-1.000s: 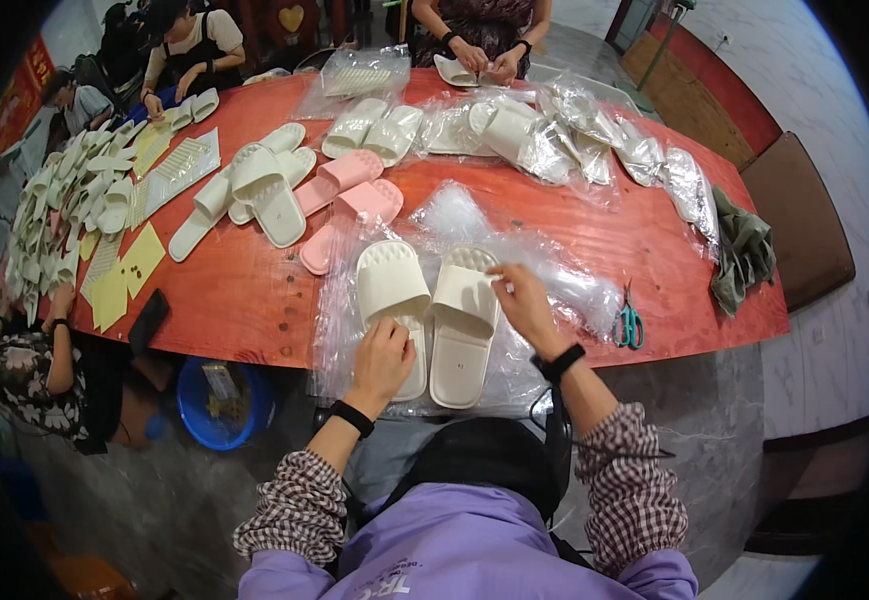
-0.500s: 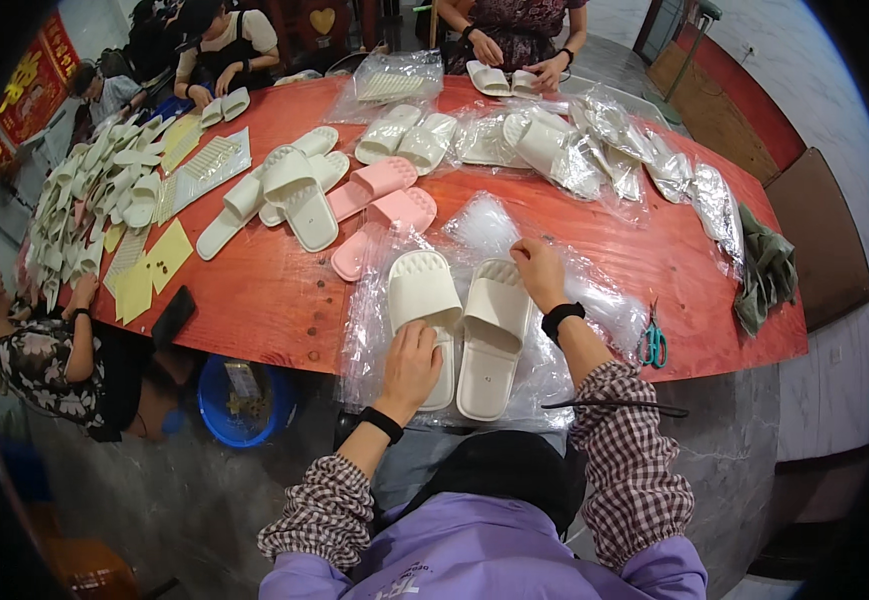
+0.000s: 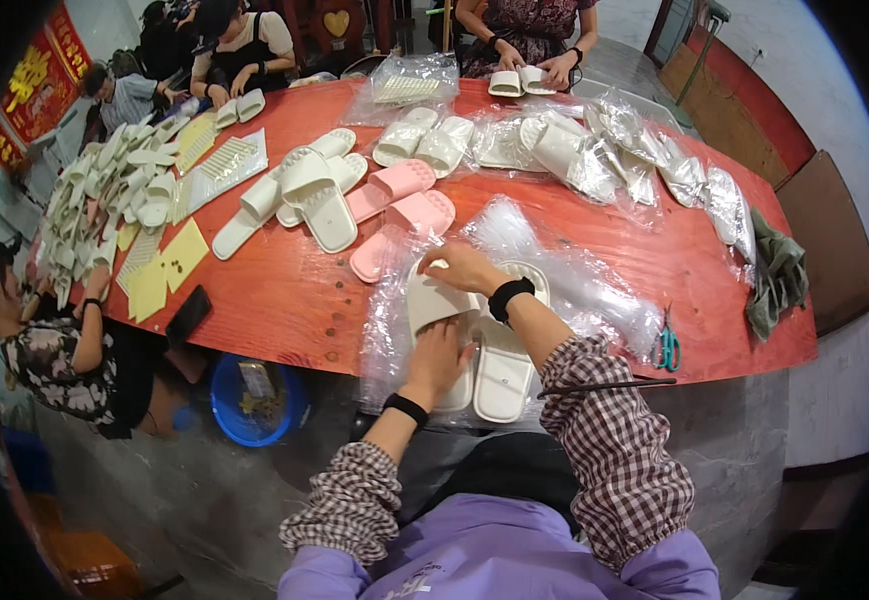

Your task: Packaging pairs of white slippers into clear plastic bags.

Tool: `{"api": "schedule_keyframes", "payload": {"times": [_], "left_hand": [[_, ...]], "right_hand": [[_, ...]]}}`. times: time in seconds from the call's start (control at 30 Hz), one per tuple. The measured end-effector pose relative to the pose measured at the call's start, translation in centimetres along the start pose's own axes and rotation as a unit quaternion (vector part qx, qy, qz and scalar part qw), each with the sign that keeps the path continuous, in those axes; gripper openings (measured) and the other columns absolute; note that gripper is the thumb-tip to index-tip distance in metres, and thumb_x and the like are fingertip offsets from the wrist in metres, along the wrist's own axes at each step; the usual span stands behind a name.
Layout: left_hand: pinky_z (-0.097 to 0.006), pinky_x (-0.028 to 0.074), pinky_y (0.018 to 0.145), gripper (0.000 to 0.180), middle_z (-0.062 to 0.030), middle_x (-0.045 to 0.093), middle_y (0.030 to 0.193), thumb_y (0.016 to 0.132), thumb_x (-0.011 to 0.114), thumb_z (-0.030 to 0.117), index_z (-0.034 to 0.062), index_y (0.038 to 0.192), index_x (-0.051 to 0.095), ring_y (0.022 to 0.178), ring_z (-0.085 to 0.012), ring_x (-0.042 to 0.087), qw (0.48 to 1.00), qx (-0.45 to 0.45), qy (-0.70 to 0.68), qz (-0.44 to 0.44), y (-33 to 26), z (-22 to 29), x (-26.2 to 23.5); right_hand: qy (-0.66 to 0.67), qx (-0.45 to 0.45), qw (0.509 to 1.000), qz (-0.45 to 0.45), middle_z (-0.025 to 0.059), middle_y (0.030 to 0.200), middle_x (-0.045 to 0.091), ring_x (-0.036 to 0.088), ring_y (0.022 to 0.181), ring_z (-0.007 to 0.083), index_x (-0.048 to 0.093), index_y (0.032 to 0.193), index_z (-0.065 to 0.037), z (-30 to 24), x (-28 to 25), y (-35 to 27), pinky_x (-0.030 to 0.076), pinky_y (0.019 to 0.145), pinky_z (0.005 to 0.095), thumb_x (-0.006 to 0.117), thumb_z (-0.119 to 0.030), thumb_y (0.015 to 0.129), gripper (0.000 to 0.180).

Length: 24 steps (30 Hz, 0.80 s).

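Two cream slippers lie side by side on clear plastic bags (image 3: 384, 330) at the table's near edge. My left hand (image 3: 438, 358) reaches to the left slipper (image 3: 441, 303), its fingers stretched out at the strap's opening and the thumb apart. Across that slipper's toe comes my right hand (image 3: 464, 268), with bent fingers drawn together near the toe rim. Whatever they may pinch is too small to make out. The right slipper (image 3: 502, 375) is partly covered by my right wrist.
Pink slippers (image 3: 399, 222) and cream slippers (image 3: 319, 205) lie just beyond. Bagged slippers (image 3: 564, 160) line the far right, near teal scissors (image 3: 666, 348) and a dark green cloth (image 3: 776, 275). A slipper heap (image 3: 104, 190) fills the left. Several people work around the table; a blue basin (image 3: 254, 400) stands below.
My right hand has moved left from the right slipper's toe to the left slipper's toe. My left hand has shifted forward to the left slipper's strap. The view has swung slightly.
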<state>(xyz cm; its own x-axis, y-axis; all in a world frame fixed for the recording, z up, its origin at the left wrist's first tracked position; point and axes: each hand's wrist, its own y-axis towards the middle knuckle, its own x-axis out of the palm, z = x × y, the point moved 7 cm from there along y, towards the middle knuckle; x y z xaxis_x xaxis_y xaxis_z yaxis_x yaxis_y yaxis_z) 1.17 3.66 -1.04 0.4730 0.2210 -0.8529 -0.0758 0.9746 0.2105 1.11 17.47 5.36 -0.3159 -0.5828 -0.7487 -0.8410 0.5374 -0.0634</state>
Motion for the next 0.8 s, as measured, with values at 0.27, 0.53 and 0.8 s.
{"api": "schedule_keyframes", "payload": {"times": [0.27,0.53,0.8], "left_hand": [[-0.044,0.043,0.091,0.046,-0.0197,0.053,0.119,0.087,0.061,0.03,-0.0027,0.117,0.051,0.105,-0.0375,0.054,0.998,0.038,-0.004,0.04,-0.1,1.2,-1.4],[-0.041,0.048,0.085,0.036,-0.0156,0.061,0.111,0.085,0.058,0.007,0.0022,0.12,0.054,0.098,-0.0324,0.059,0.971,0.01,-0.171,0.17,1.8,1.4,-9.0],[-0.025,0.053,0.072,0.017,-0.0089,0.068,0.094,0.093,0.053,0.003,-0.0009,0.108,0.058,0.086,-0.0121,0.065,0.903,-0.101,-0.412,0.074,7.0,-0.4,-3.7]], "right_hand": [[0.104,0.026,0.99,0.093,0.0158,0.099,0.069,0.065,0.094,0.0278,0.07,0.101,-0.005,2.2,0.0,0.0,0.05,0.083,0.0362,0.062,-0.021,0.082,0.026],[0.211,-0.013,0.966,0.149,0.0013,0.073,0.06,0.041,0.057,0.0073,0.069,0.107,-0.006,1.3,-4.2,-7.5,0.039,0.054,0.0266,0.063,-0.018,0.087,0.024],[0.322,0.028,0.928,0.184,0.0024,0.084,0.065,0.05,0.066,0.0063,0.064,0.116,-0.004,2.7,-1.3,-10.9,0.043,0.061,0.023,0.063,-0.015,0.087,0.031]]}}
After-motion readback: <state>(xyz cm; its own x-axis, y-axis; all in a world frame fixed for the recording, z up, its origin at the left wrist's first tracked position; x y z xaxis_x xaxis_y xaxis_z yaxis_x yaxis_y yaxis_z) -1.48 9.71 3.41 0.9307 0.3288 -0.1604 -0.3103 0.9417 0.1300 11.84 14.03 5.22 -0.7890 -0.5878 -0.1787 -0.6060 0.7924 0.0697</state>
